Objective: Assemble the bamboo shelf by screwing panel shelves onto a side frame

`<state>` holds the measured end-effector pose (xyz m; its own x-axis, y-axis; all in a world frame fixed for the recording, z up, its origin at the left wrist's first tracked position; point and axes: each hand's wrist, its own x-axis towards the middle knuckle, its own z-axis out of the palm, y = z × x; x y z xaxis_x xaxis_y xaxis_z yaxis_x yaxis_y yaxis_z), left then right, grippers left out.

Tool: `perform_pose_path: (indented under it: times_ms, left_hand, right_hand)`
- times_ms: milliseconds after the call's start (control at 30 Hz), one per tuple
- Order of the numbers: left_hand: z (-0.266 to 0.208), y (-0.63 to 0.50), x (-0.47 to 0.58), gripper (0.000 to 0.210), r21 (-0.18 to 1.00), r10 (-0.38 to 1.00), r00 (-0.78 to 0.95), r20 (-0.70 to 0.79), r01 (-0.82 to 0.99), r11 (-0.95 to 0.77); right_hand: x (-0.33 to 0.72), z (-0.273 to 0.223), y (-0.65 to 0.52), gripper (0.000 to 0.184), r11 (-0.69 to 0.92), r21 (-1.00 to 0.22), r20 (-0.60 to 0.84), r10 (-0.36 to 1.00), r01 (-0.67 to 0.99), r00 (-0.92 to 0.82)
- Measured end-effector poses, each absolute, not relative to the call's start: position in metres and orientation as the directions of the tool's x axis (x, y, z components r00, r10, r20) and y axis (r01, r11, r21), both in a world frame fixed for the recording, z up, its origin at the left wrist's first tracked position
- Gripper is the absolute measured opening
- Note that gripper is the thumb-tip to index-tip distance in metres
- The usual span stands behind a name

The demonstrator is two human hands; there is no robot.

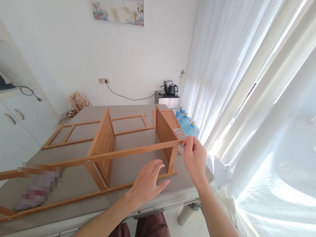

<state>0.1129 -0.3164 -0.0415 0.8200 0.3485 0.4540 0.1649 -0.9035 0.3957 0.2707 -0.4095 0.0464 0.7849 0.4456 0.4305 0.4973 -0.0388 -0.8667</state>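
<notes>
A wooden shelf frame (129, 152) lies on its side across the table, with one upright shelf panel (103, 138) in its middle and another panel (168, 129) toward its right end. At the right end of the upper rail, my right hand (194, 157) pinches a small, thin metal piece that looks like a hex key (183, 144), mostly hidden by the fingers. My left hand (149, 182) hovers near the lower rail, open, fingers curved and apart, holding nothing. Several small brass-coloured screws (179, 153) lie on the table beside the right hand.
Beyond the frame, a flat ladder-like wooden part (70, 131) rests on the grey table (133, 146). A pixelated flat object (38, 188) lies at left. Dried stalks (76, 105) stand by the wall. White curtains (241, 67) hang at right, and a bin (188, 213) stands below the table edge.
</notes>
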Motion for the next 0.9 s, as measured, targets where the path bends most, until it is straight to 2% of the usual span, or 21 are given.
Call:
perform_pose_path:
  times_ms: [133, 267, 367, 500, 667, 900]
  left_hand:
    - [-0.066, -0.297, 0.134, 0.035, 0.507, 0.402, 0.846, 0.35, 0.189, -0.841]
    - [-0.06, -0.294, 0.154, 0.025, 0.577, 0.403, 0.873, 0.273, 0.187, -0.795]
    - [-0.058, -0.291, 0.167, 0.028, 0.544, 0.385, 0.882, 0.272, 0.189, -0.817]
    - [-0.069, -0.286, 0.179, 0.033, 0.455, 0.325, 0.9, 0.29, 0.169, -0.874]
    - [-0.083, -0.284, 0.183, 0.032, 0.471, 0.3, 0.914, 0.273, 0.145, -0.87]
    - [-0.089, -0.267, 0.19, 0.032, 0.467, 0.233, 0.954, 0.19, 0.121, -0.876]
  right_hand:
    - [0.267, 0.045, -0.41, 0.048, -0.007, -0.911, 0.362, 0.466, 0.412, 0.808]
    - [0.273, 0.046, -0.411, 0.046, -0.08, -0.867, 0.393, 0.496, 0.491, 0.775]
    - [0.278, 0.045, -0.412, 0.046, -0.117, -0.841, 0.4, 0.521, 0.528, 0.754]
    - [0.278, 0.039, -0.407, 0.045, -0.095, -0.863, 0.403, 0.466, 0.497, 0.788]
    - [0.275, 0.033, -0.401, 0.044, 0.053, -0.934, 0.34, 0.432, 0.352, 0.835]
    - [0.274, 0.031, -0.4, 0.049, 0.014, -0.925, 0.353, 0.396, 0.379, 0.847]
